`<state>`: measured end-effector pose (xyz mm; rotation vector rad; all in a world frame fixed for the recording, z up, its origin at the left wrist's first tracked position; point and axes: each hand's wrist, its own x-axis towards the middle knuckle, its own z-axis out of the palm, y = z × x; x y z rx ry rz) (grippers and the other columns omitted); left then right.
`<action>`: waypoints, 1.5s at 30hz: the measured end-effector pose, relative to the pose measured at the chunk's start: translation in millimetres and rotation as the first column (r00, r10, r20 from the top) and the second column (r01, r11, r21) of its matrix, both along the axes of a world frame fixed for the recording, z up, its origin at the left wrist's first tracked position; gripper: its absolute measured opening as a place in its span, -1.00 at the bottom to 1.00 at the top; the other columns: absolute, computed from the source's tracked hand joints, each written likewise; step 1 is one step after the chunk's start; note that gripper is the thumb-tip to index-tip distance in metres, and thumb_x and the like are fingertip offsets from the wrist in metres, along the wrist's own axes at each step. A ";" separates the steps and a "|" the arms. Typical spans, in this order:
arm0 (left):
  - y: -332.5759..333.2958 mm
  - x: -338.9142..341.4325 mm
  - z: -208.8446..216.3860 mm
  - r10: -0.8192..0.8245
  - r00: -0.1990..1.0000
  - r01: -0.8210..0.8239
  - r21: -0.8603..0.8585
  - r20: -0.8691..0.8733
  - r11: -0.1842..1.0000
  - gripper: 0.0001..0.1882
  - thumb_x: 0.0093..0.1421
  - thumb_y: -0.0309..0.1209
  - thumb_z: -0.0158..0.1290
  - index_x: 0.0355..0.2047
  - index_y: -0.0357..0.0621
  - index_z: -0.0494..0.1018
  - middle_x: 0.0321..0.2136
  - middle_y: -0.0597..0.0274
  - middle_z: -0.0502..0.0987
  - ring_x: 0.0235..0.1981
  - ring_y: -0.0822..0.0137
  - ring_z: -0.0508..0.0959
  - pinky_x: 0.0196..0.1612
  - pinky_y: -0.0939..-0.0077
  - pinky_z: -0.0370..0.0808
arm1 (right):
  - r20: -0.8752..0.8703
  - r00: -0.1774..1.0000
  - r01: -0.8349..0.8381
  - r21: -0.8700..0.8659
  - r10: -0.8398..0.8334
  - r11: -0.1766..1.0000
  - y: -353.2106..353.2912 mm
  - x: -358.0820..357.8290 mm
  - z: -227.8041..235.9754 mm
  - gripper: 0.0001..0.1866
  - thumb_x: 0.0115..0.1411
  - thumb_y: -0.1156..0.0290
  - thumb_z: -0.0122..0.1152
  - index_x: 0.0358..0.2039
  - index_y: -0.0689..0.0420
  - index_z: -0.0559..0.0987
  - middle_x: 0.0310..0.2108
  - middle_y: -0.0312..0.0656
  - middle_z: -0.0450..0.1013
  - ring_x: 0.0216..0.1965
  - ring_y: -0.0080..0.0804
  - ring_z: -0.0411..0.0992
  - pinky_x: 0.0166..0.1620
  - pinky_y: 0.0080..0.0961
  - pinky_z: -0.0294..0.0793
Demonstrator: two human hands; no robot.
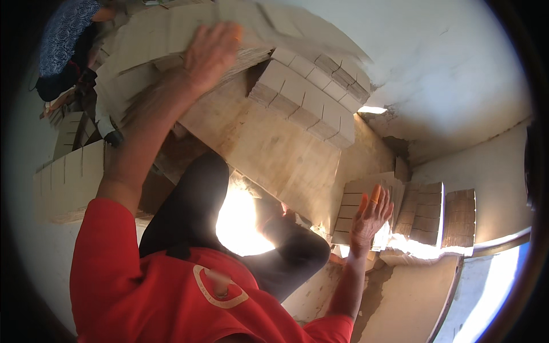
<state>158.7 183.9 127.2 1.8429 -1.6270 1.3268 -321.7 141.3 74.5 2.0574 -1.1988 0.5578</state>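
Under the nearer left hand [211,56], flat and outstretched, lies a cardboard pile [151,40], long axis crosswise; right hand [373,217], flat, beside slotted stack [347,208].

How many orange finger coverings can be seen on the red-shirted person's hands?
3 are visible: one orange finger covering on the blurred left hand, and two on the right hand, at its thumb and adjacent finger. Others may be hidden.

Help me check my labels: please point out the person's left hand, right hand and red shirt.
Left hand [209,56]: head view, on the middle of the blurred hand.
Right hand [372,218]: head view, on the middle of the hand.
Red shirt [166,288]: head view, on its front.
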 end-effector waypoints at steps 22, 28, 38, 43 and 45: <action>-24.8 -19.0 -48.0 -0.046 0.961 0.145 0.355 -0.273 0.924 -0.61 0.05 -0.51 0.10 -0.07 -0.31 0.42 -0.23 -0.03 0.53 -0.21 0.03 0.51 -0.20 0.19 0.43 | 0.080 0.864 0.436 0.375 -0.497 0.818 -57.7 -169.8 -89.3 -0.74 -0.09 0.37 0.25 -0.38 0.19 0.46 -0.37 0.00 0.44 -0.23 -0.04 0.43 -0.26 -0.17 0.45; -28.0 -75.3 -50.9 0.044 0.831 0.309 0.526 -0.554 0.792 -0.62 0.01 -0.55 0.10 -0.10 -0.31 0.44 -0.27 -0.13 0.52 -0.27 -0.02 0.53 -0.25 0.20 0.46 | 0.081 0.805 0.472 0.513 -0.588 0.717 -53.4 -150.3 -63.1 -0.82 -0.02 0.30 0.18 -0.50 0.16 0.49 -0.42 0.00 0.51 -0.31 -0.06 0.48 -0.31 -0.15 0.44; -103.6 -110.7 -119.9 -0.189 0.713 0.528 0.340 -0.675 0.778 -0.66 0.02 -0.49 0.13 -0.17 -0.34 0.45 -0.30 -0.08 0.54 -0.29 -0.01 0.54 -0.22 0.26 0.48 | 0.956 0.230 0.075 0.168 -0.181 0.983 -61.0 -110.8 -10.8 -0.85 0.05 0.48 0.22 -0.35 0.25 0.54 -0.40 -0.21 0.50 -0.42 -0.50 0.43 -0.29 -0.57 0.47; -186.4 -153.7 -149.3 -0.405 0.710 0.626 0.251 -0.576 0.739 -0.51 0.04 -0.33 0.17 -0.08 -0.39 0.37 -0.17 -0.06 0.49 -0.11 0.03 0.46 -0.08 0.28 0.43 | 0.958 0.137 -0.323 0.283 -0.251 0.903 -74.5 -47.7 -19.4 -0.81 0.06 0.45 0.28 -0.35 0.25 0.51 -0.37 -0.18 0.49 -0.51 -0.61 0.43 -0.47 -0.67 0.51; -216.9 -171.5 -158.3 -0.439 0.713 0.644 0.264 -0.547 0.718 -0.44 0.06 -0.29 0.16 -0.01 -0.40 0.30 -0.08 -0.04 0.42 -0.01 0.05 0.39 0.00 0.26 0.37 | 0.976 -0.004 -0.441 0.195 -0.219 0.876 -80.9 -18.6 -29.8 -0.83 0.06 0.46 0.28 -0.36 0.23 0.51 -0.37 -0.19 0.49 -0.51 -0.63 0.43 -0.48 -0.67 0.53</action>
